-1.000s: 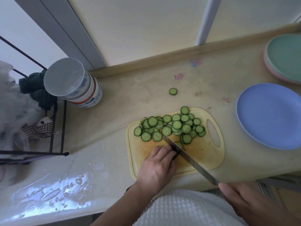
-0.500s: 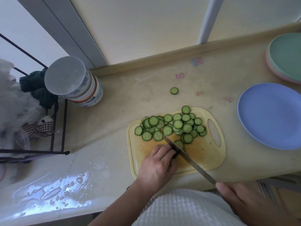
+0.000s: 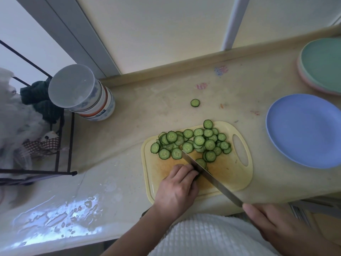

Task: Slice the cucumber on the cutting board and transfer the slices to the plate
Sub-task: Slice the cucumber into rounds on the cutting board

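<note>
Left hand [image 3: 178,188] pins cucumber stub [image 3: 197,176], right hand [image 3: 273,226] grips knife [image 3: 212,179]; slices [image 3: 191,143] cover board [image 3: 230,174].

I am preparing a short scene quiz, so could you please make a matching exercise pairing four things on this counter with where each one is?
Things:
1. stray cucumber slice
2. blue plate
3. knife
4. green plate

Places:
A. stacked on a pink plate at the far right
B. alone on the counter beyond the cutting board
C. held by the right hand over the board
D. bare, right of the board

Pairs: 1-B, 2-D, 3-C, 4-A
</note>
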`<move>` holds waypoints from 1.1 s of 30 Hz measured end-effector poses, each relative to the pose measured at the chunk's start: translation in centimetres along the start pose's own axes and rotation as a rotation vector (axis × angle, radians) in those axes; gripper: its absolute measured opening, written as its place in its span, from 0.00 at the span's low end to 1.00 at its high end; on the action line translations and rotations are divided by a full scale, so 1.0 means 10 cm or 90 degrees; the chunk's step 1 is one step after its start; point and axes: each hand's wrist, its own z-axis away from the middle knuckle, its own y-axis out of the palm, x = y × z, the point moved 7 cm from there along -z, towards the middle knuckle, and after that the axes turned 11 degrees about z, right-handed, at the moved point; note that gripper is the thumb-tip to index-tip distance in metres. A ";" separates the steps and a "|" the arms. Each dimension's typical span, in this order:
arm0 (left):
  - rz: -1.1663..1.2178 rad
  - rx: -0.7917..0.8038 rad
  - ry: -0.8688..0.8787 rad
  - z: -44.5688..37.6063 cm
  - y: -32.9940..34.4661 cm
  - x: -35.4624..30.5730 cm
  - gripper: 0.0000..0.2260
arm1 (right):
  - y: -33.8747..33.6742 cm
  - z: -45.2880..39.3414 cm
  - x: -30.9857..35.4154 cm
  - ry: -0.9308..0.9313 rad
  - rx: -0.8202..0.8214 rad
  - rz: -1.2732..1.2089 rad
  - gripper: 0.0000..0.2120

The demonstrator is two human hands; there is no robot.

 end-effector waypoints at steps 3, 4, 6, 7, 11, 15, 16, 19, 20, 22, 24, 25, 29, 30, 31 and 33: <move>-0.002 0.002 0.006 0.00 0.00 -0.03 0.09 | 0.03 0.00 -0.02 -0.012 0.034 0.056 0.62; -0.002 0.001 0.009 -0.01 0.00 -0.03 0.09 | 0.08 -0.02 -0.04 -0.023 0.058 0.084 0.64; 0.000 -0.002 0.010 -0.01 -0.01 -0.04 0.09 | 0.14 -0.07 -0.11 -0.031 0.086 0.093 0.60; 0.002 -0.005 0.009 -0.01 -0.01 -0.03 0.09 | 0.17 -0.09 -0.13 -0.040 0.088 0.093 0.56; 0.003 -0.011 0.005 -0.01 -0.02 -0.01 0.08 | 0.17 -0.07 -0.11 -0.047 0.109 0.105 0.61; -0.001 -0.007 0.012 -0.02 -0.02 -0.02 0.08 | 0.11 -0.01 -0.05 -0.041 0.088 0.100 0.66; -0.002 -0.006 0.012 -0.02 -0.02 -0.02 0.08 | 0.08 -0.01 -0.02 -0.053 0.041 0.084 0.60; -0.001 -0.001 0.008 -0.02 -0.01 -0.02 0.09 | 0.03 -0.07 -0.03 -0.037 -0.064 0.020 0.54; 0.001 -0.002 0.007 -0.02 -0.01 -0.01 0.09 | 0.08 -0.11 -0.08 -0.027 -0.065 0.037 0.55; 0.006 -0.002 0.005 -0.02 -0.01 -0.01 0.10 | 0.22 -0.21 -0.21 -0.028 -0.041 0.064 0.56; 0.013 -0.001 0.001 -0.02 -0.02 -0.02 0.10 | 0.27 -0.30 -0.26 -0.021 -0.029 0.070 0.55; 0.014 -0.002 -0.001 -0.03 -0.02 -0.01 0.10 | 0.26 -0.33 -0.26 -0.023 -0.030 0.073 0.54; 0.019 -0.012 -0.005 -0.02 -0.04 0.00 0.09 | 0.18 -0.23 -0.19 -0.028 -0.044 0.017 0.50; 0.018 -0.014 -0.005 -0.02 -0.04 0.00 0.09 | 0.14 -0.21 -0.18 -0.042 -0.066 -0.007 0.45; 0.015 -0.016 -0.004 -0.02 -0.04 0.00 0.08 | 0.12 -0.19 -0.19 -0.045 -0.069 -0.014 0.37; 0.007 -0.022 -0.001 -0.02 -0.03 -0.01 0.08 | 0.16 -0.12 -0.19 -0.069 -0.024 -0.054 0.34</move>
